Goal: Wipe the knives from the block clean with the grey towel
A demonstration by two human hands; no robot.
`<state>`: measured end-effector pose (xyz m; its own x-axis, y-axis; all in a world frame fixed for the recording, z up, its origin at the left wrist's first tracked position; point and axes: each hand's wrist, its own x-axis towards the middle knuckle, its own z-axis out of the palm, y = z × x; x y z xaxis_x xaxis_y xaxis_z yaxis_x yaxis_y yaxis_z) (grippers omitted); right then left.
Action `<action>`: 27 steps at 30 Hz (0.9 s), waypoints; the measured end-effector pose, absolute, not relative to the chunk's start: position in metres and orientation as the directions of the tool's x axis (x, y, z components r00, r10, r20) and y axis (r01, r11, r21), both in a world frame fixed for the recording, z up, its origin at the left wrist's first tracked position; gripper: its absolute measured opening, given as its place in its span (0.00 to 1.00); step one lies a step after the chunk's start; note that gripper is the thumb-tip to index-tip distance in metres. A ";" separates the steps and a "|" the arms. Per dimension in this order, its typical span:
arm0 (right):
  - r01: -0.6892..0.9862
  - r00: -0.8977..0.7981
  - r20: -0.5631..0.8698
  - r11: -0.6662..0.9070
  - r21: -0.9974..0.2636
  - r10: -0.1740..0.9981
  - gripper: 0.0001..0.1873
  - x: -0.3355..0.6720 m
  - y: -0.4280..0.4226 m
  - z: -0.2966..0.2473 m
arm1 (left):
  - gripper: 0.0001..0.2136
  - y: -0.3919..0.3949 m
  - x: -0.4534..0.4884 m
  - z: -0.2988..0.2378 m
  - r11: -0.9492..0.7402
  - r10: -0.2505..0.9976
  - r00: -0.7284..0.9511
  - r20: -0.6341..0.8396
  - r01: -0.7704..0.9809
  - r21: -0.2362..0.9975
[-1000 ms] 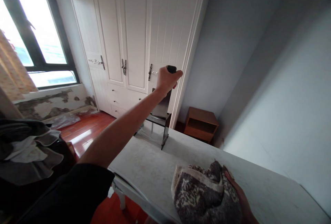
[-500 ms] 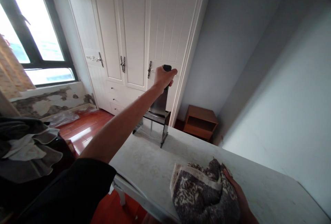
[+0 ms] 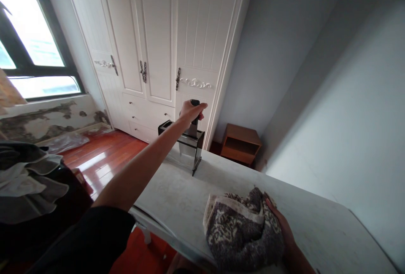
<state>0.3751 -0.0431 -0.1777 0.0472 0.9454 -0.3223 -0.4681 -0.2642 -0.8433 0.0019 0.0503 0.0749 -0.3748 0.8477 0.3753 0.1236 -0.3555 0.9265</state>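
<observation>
My left hand (image 3: 190, 111) is stretched far out and closed round the black handle of a wide-bladed knife (image 3: 193, 119). Most of the blade sits down inside a clear and black knife stand (image 3: 186, 145) at the far end of a white table (image 3: 177, 198). My right hand (image 3: 281, 225) rests on the near part of the table, cupping a crumpled grey and cream patterned cloth (image 3: 242, 227) from the right side.
A white wardrobe (image 3: 158, 33) with metal handles fills the wall behind the stand. A small wooden bedside cabinet (image 3: 240, 143) stands in the corner. Red wooden floor (image 3: 98, 156) and a window (image 3: 34, 46) lie to the left, with heaped clothes (image 3: 28, 185) nearby.
My left hand has come down with the knife, and the blade has sunk from mostly above the stand to mostly inside it. My right hand has stayed on the cloth.
</observation>
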 end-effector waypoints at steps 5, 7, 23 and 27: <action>-0.483 0.016 -0.323 -0.275 -0.831 0.946 0.26 0.376 -0.044 -0.180 | 0.15 0.047 0.001 0.057 -0.307 0.869 -0.375 0.323 0.102 0.946; -0.488 -0.004 -0.312 -0.274 -0.828 0.950 0.25 0.374 -0.046 -0.178 | 0.15 0.044 0.001 0.053 -0.286 0.879 -0.365 0.307 0.111 0.952; -0.465 0.035 -0.338 -0.284 -0.839 0.940 0.23 0.373 -0.047 -0.175 | 0.14 0.035 0.001 0.029 -0.257 0.898 -0.334 0.286 0.129 0.958; -0.458 0.057 -0.329 -0.268 -0.847 0.943 0.21 0.370 -0.049 -0.169 | 0.14 0.036 0.000 0.026 -0.278 0.892 -0.340 0.299 0.110 0.954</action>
